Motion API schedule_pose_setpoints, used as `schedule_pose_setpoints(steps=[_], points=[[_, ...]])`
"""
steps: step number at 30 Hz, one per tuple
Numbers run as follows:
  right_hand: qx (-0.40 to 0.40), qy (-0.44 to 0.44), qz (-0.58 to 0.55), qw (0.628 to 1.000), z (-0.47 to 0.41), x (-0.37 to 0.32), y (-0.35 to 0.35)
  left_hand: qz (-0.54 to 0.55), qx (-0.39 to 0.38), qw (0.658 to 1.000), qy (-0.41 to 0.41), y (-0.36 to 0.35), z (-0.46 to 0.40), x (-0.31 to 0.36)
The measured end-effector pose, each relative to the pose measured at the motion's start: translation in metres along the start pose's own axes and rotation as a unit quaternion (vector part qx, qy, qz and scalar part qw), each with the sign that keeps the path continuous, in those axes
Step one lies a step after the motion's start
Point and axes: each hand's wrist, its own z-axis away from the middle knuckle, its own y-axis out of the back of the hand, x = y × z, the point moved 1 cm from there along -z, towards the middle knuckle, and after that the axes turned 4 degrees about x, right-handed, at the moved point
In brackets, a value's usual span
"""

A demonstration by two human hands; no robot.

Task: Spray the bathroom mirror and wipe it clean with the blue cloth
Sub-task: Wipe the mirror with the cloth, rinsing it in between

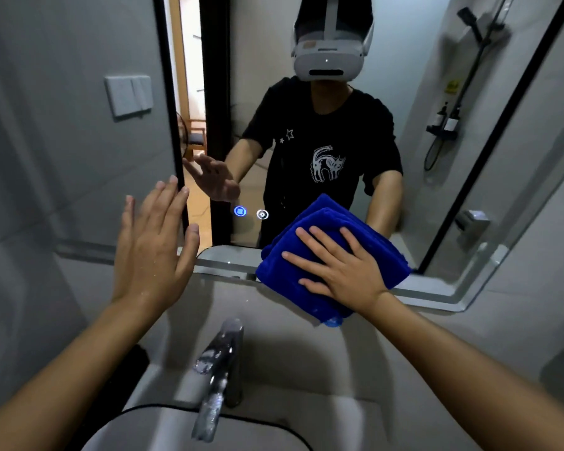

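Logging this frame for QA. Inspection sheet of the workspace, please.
Surface: mirror, black-framed, two lit touch icons low on the glass.
Job's things: blue cloth, folded, pressed flat at the mirror's lower edge; spray bottle not seen.
Clutter: nothing seen.
Grippers: right hand flat on the cloth, fingers spread; left hand open, raised by the mirror's left frame edge, holding nothing.
Cables: nothing seen.
Surroundings: chrome faucet with droplets, white basin, wall switch left; shower fittings reflected.

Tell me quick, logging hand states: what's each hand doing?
Left hand: open, fingers straight, holding nothing.
Right hand: open, pressing the folded blue cloth flat against the mirror.
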Motion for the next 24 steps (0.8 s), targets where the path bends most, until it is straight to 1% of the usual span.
schedule_pose_setpoints(steps=[7,11,15,24], points=[[-0.010,0.019,0.001,1.000,-0.048,-0.033,0.000,-0.013,-0.006,1.000,0.023,0.021,0.008,-0.056],[0.030,0.005,-0.014,0.999,-0.076,-0.053,-0.001,-0.026,0.003,0.999,0.020,0.032,0.018,-0.083],[0.039,0.019,-0.017,0.999,-0.107,-0.075,-0.002,-0.039,0.004,0.999,0.021,0.042,0.026,-0.111],[0.006,0.041,-0.039,0.998,-0.175,-0.130,-0.005,-0.042,-0.009,0.998,0.043,0.056,0.042,-0.173]])
